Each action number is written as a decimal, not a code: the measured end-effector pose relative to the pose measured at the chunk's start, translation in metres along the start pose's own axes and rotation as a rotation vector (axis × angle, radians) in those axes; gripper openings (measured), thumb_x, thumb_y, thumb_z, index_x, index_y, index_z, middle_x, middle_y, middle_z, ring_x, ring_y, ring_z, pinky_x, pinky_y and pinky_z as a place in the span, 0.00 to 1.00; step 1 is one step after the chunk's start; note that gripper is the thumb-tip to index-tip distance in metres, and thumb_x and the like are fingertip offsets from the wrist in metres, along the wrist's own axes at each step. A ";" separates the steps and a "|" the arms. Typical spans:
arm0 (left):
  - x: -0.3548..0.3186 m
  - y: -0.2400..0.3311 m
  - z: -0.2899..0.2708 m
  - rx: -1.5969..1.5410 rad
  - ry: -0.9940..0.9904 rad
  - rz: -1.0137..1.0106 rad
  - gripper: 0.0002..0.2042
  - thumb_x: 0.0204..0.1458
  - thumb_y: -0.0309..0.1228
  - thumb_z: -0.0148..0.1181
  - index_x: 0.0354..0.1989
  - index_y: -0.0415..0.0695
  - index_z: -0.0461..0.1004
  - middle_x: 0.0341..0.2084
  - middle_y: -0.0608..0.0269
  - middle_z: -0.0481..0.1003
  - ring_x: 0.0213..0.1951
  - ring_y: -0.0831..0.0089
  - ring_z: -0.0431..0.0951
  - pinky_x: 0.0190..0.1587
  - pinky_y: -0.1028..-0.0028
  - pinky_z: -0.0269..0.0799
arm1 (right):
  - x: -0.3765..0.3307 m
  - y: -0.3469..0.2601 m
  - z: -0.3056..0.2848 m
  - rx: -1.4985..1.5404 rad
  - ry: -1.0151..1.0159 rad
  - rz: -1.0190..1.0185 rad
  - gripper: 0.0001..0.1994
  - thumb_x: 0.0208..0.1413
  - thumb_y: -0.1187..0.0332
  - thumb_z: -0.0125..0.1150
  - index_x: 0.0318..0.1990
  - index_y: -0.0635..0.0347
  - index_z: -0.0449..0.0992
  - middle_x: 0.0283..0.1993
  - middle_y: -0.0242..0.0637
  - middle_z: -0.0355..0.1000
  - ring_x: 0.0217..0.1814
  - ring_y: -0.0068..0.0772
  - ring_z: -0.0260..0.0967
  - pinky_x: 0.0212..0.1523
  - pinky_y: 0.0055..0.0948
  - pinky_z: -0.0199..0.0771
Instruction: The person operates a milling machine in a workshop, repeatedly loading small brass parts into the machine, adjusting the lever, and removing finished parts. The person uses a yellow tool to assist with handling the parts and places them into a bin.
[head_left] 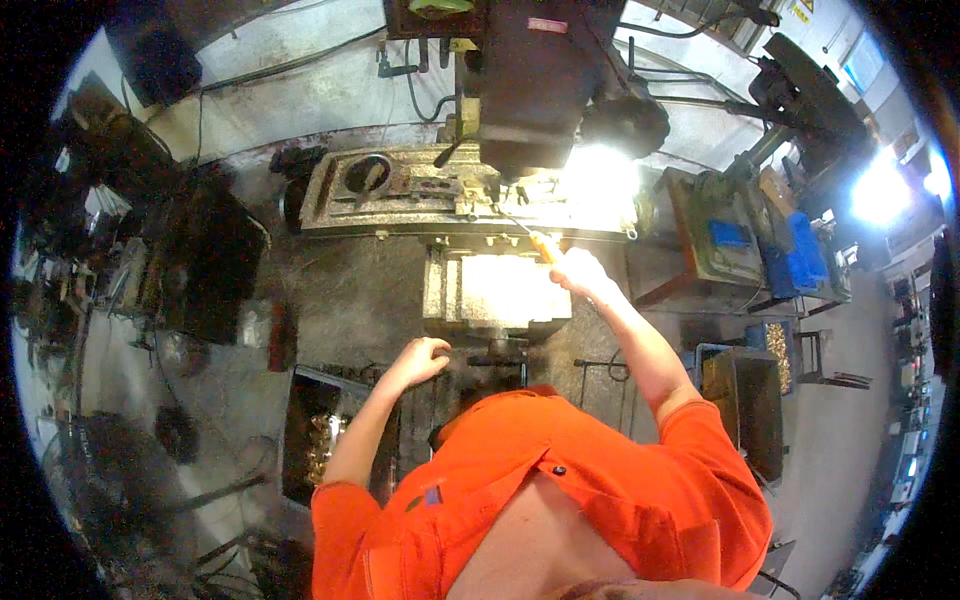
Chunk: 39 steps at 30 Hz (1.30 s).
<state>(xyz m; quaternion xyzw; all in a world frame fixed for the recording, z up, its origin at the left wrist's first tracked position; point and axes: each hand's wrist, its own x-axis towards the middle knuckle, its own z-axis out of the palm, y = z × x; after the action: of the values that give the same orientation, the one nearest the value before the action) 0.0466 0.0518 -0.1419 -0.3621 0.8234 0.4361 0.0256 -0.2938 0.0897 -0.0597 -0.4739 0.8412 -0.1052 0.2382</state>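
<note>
A slim tool with an orange-yellow handle [545, 247] and a thin shaft is gripped in my right hand [578, 272]. Its shaft points up and left to the middle of the machine table [345, 208], under the dark machine head [530, 110]. The small parts around its tip are too small and too glaring to make out. Lower down, my left hand [422, 360] hovers left of the crank [498, 350] at the machine's front, fingers loosely bent and apart, with nothing visible in them. Between my hands lies the machine's brightly lit front slide [505, 290].
An open bin with shiny metal pieces [325, 440] stands at my left, and a deep grey bin [745, 400] at my right. Beyond that are a blue crate of small brass-coloured pieces [775, 350] and a bench [690, 235] with blue trays. A round black dish [368, 175] sits on the machine table.
</note>
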 end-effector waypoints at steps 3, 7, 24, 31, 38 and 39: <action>0.004 0.016 -0.001 0.102 -0.057 -0.010 0.17 0.44 0.32 0.54 0.43 0.39 0.72 0.38 0.51 0.75 0.42 0.59 0.75 0.47 0.66 0.69 | 0.010 0.010 0.003 0.053 0.005 -0.004 0.19 0.33 0.58 0.55 0.30 0.65 0.76 0.30 0.51 0.73 0.34 0.47 0.73 0.38 0.35 0.71; 0.017 0.036 -0.004 0.061 0.039 0.050 0.17 0.44 0.33 0.56 0.43 0.40 0.72 0.36 0.49 0.75 0.39 0.60 0.76 0.43 0.67 0.70 | -0.003 0.027 0.007 0.011 -0.053 -0.106 0.18 0.33 0.59 0.55 0.30 0.65 0.75 0.30 0.52 0.72 0.34 0.48 0.72 0.38 0.37 0.71; 0.064 0.113 0.009 0.592 -0.017 0.517 0.16 0.41 0.30 0.55 0.42 0.47 0.71 0.25 0.55 0.71 0.32 0.56 0.72 0.36 0.62 0.67 | -0.078 0.070 0.027 0.089 -0.603 -0.343 0.12 0.39 0.64 0.54 0.28 0.65 0.76 0.28 0.55 0.71 0.30 0.47 0.72 0.32 0.39 0.70; 0.072 0.095 0.063 0.383 0.038 0.378 0.14 0.46 0.44 0.56 0.40 0.54 0.73 0.17 0.57 0.73 0.21 0.58 0.74 0.25 0.62 0.68 | -0.059 0.099 0.055 0.207 -0.309 -0.583 0.28 0.31 0.66 0.58 0.49 0.56 0.70 0.44 0.46 0.70 0.45 0.47 0.67 0.50 0.35 0.65; 0.080 0.013 0.076 0.699 -0.124 0.056 0.13 0.46 0.45 0.54 0.37 0.53 0.75 0.22 0.60 0.76 0.27 0.59 0.76 0.29 0.61 0.70 | 0.041 0.130 -0.041 -0.137 0.391 -0.065 0.28 0.28 0.68 0.57 0.47 0.53 0.71 0.56 0.53 0.57 0.53 0.58 0.56 0.55 0.42 0.60; 0.079 0.001 0.080 0.651 -0.125 0.036 0.13 0.47 0.44 0.54 0.37 0.53 0.75 0.23 0.59 0.76 0.28 0.59 0.77 0.30 0.61 0.71 | 0.054 0.128 -0.048 -0.126 0.290 0.001 0.30 0.29 0.68 0.57 0.50 0.51 0.70 0.59 0.52 0.53 0.56 0.59 0.53 0.57 0.43 0.58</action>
<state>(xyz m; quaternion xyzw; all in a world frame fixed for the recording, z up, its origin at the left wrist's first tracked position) -0.0338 0.0656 -0.2188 -0.2929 0.9226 0.1718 0.1830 -0.4370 0.1096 -0.0856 -0.4673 0.8720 -0.1195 0.0839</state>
